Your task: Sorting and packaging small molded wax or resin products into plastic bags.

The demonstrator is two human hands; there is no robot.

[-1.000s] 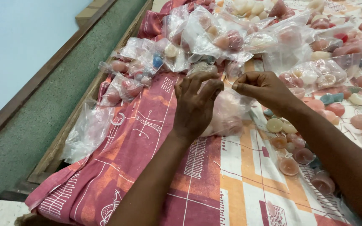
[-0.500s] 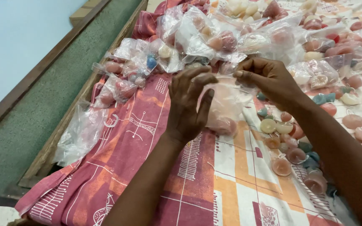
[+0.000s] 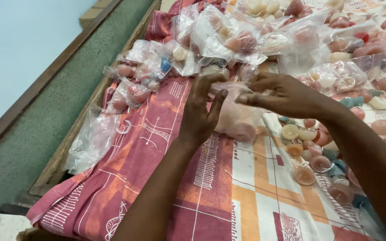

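My left hand (image 3: 202, 114) and my right hand (image 3: 282, 94) are raised over a patterned red, white and orange cloth (image 3: 157, 178). Between them they hold a clear plastic bag (image 3: 237, 118) with pink rounded pieces inside. The left hand's fingers pinch the bag's upper left edge. The right hand's fingers grip its top from the right. The bag's bottom hangs close to the cloth.
Many filled clear bags (image 3: 228, 40) lie heaped along the far side. Empty clear bags (image 3: 90, 143) sit at the left edge near a wooden frame (image 3: 63, 156). Loose pink, cream and teal round pieces (image 3: 318, 151) are scattered at the right.
Both hands have lifted slightly with the bag, and the fingers have shifted at its top. The camera view has dropped, so the heap of bags sits higher in the frame.
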